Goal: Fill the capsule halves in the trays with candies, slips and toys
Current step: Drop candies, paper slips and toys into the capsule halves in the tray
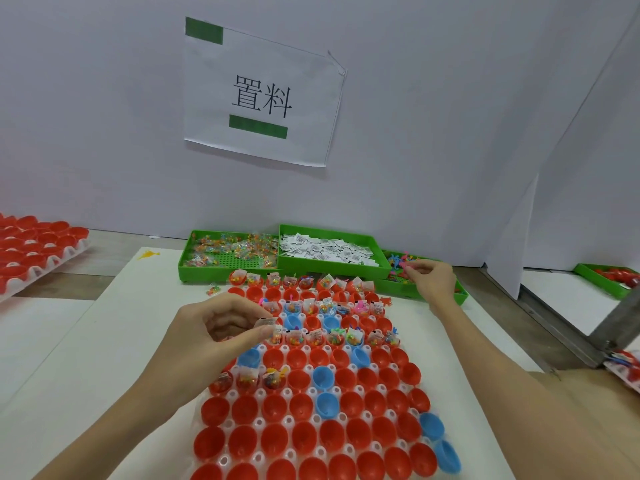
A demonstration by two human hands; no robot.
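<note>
— What fills the room from where you stand?

— A pale grey partition wall with a creased paper sign taped by green strips, printed in black characters. Below it, a white worktop, matt and smooth, a small yellow smear near its far edge.

— And on the worktop?

— A white moulded tray of round sockets, seated with glossy capsule halves, mostly red, a few blue. The near rows sit hollow; several far rows hold clear candy packets, folded slips and small bright toys. A second tray of red halves lies far left.

— The supplies?

— Three green plastic bins against the wall: a perforated-floor candy bin of wrapped candies, a slip bin heaped with white printed slips, and a toy bin of rubbery toys at the right.

— The person's hands?

— The left hand, over the tray's middle rows, pinches a clear packet with a slip between thumb and fingers. The right hand reaches into the toy bin, fingertips pinched on a pink toy.
</note>
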